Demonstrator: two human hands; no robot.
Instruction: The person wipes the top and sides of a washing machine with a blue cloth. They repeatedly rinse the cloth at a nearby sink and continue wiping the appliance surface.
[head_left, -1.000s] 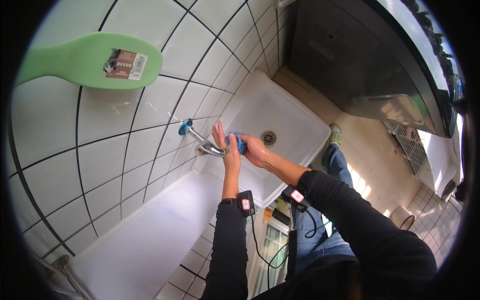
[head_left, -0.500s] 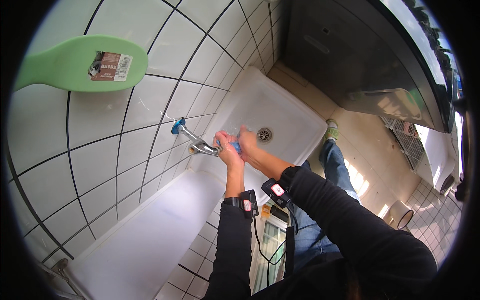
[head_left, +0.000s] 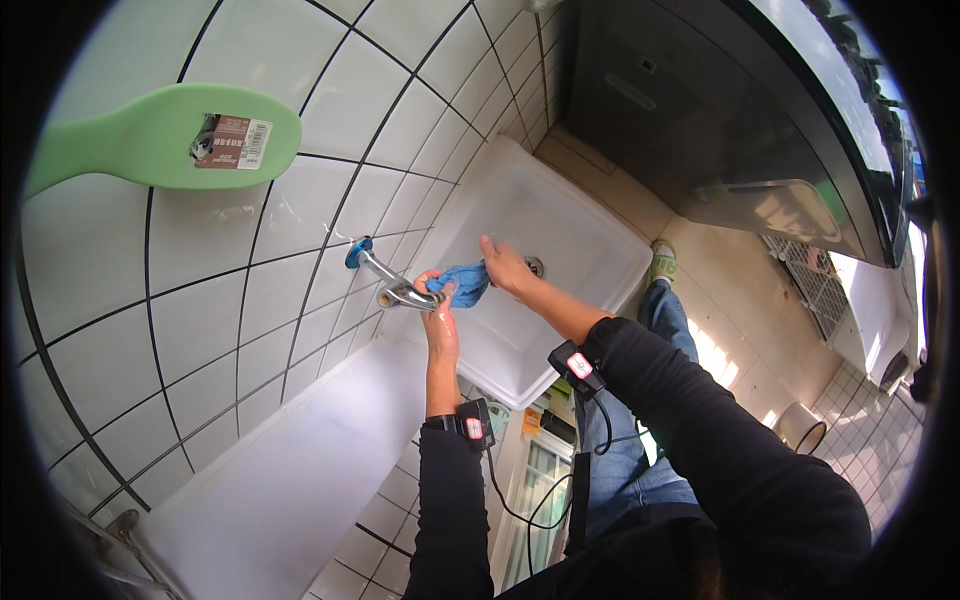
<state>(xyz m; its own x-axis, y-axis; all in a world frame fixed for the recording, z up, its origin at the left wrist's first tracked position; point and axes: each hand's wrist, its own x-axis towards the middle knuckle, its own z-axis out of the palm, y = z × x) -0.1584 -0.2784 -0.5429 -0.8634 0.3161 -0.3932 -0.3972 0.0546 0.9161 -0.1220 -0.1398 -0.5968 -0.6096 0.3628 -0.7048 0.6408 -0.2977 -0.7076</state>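
Note:
A wet blue cloth (head_left: 463, 285) is stretched between my two hands, over the white sink basin (head_left: 590, 245). My left hand (head_left: 436, 292) grips its left end, close under the spout of the chrome tap (head_left: 395, 285). At the cloth's right end, my right hand (head_left: 508, 268) has its fingers closed on the fabric, with the thumb sticking up. Part of the metal drain (head_left: 535, 267) shows behind the right hand. The tap's spout hides some of my left hand, and the fingers of the right hand are partly out of sight.
A green brush with a broad back (head_left: 215, 135) hangs by the tiled wall at the upper left. A white ledge (head_left: 290, 470) runs along the wall below the tap. The dark appliance (head_left: 700, 110) stands beyond the sink, and a white bin (head_left: 800, 428) is on the floor at right.
My hands have moved apart, the left one toward the wall. The blue cloth, earlier bunched between them and mostly hidden, is now drawn out and in view.

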